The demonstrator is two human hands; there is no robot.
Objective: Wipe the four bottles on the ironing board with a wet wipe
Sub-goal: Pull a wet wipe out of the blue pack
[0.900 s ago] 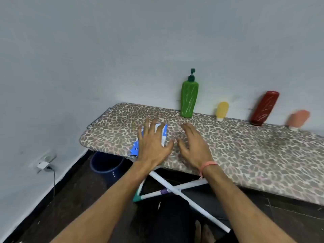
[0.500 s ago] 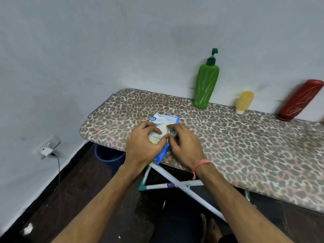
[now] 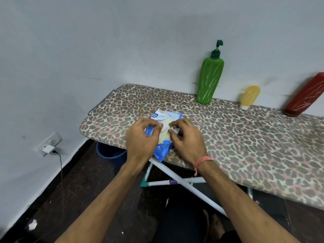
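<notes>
on ironing board | left hand, right hand pinch wipe pack

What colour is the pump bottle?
Green, with a darker green pump; head view.

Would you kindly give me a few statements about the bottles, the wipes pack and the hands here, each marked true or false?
1. The green pump bottle stands on the ironing board by the wall. True.
2. Both hands are at the blue wipes pack. True: left hand, right hand.
3. The yellow bottle is left of the green one. False: it is to its right.
4. The red bottle lies on the floor. False: it stands on the board, tilted toward the wall.
</notes>
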